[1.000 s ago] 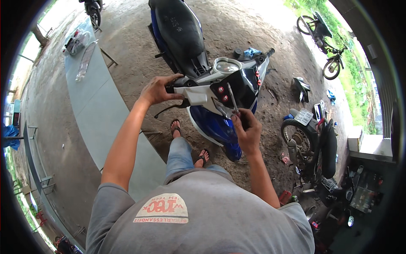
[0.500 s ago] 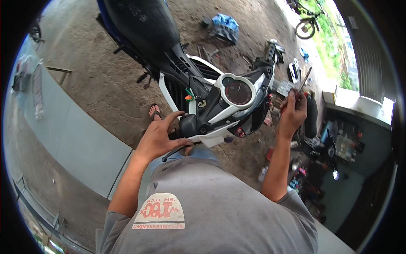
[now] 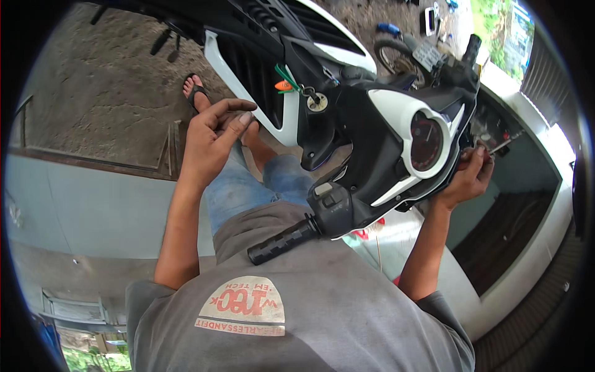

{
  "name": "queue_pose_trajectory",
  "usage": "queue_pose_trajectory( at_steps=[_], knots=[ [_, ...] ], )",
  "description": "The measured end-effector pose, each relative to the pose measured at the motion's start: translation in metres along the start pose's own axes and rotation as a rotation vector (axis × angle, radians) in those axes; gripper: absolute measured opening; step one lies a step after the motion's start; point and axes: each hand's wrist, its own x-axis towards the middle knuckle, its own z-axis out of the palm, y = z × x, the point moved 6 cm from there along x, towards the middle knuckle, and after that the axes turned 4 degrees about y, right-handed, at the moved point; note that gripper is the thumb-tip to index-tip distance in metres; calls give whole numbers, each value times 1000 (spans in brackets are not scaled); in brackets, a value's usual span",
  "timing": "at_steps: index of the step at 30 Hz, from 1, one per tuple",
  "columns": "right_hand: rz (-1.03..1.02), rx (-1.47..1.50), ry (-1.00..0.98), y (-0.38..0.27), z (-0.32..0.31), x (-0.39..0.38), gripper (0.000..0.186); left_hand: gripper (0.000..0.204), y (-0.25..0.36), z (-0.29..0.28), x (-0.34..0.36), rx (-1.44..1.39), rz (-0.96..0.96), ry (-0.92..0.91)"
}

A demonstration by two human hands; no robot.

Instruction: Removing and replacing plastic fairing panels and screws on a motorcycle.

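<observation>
A white-and-black motorcycle front (image 3: pixel 390 161) with a round gauge (image 3: pixel 427 144) stands before me, its black grip (image 3: pixel 285 242) pointing toward my shirt. A key (image 3: pixel 316 100) with a green cord and orange tag (image 3: pixel 284 86) sits in its ignition. My left hand (image 3: pixel 211 139) is raised left of the white side panel, touching nothing I can see; its index finger and thumb are slightly apart, the other fingers curled. Beyond the gauge, close to the front cowl's far side, my right hand (image 3: pixel 468 180) is closed around a screwdriver (image 3: pixel 501 146), whose shaft points up and right.
A pale bench-like surface (image 3: pixel 80 204) runs along the left. Another motorcycle's wheel (image 3: pixel 396 57) shows behind the front cowl. My sandalled foot (image 3: pixel 196 92) is on the dirt floor. A walled recess (image 3: pixel 527 186) opens at the right.
My left hand has come off the handlebar area, its fingers now more curled. The right hand has moved lower and rightward, beside the cowl, with the screwdriver. The motorcycle front appears nearer, the handlebar turned.
</observation>
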Motion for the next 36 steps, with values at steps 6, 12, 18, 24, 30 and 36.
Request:
queue_pose_trajectory(
  at_steps=[6,12,18,24,30,36],
  knots=[
    [3,-42,-50,-10,11,-4,25,24,-15,33,10,-25,-66,-308],
    [13,-125,-79,-7,7,0,31,25,-23,64,9,17,15,-526],
    [3,-200,-99,-7,6,2,36,28,-16,79,12,-121,116,-534],
    [53,-204,-86,-3,-1,3,35,33,-26,83,24,-45,74,-553],
    [60,-264,-147,-1,-5,6,36,40,-36,95,10,-88,58,-614],
    [58,-288,-168,-1,-4,7,36,62,-37,112,-16,-204,133,-828]
  ],
)
